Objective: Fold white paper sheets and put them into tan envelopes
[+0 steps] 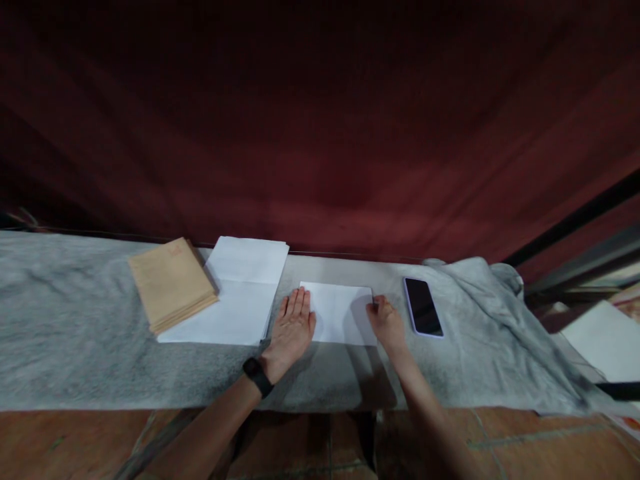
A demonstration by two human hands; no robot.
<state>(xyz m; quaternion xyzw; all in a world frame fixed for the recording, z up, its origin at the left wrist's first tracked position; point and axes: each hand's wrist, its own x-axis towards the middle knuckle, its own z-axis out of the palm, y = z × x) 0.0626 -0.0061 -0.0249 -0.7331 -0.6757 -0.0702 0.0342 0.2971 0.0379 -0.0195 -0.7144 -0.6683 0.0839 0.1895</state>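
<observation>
A white sheet of paper (341, 313), seemingly folded, lies flat on the grey cloth in front of me. My left hand (294, 323) rests palm down on its left edge, fingers stretched out and flat; a black band is on that wrist. At the paper's right edge, my right hand (387, 320) has its fingers curled in, with thumb and fingertips closed at the edge. To the left of my left hand lie larger white sheets (240, 287) with a crease across them. A stack of brown envelopes (173, 280) partly covers their left side.
A phone (423, 307) with a pale purple case lies right of my right hand. The grey cloth (65, 320) covers the narrow surface and is bunched up at the right end. A dark red curtain (320, 147) hangs behind; tiled floor (65, 440) shows below the front edge.
</observation>
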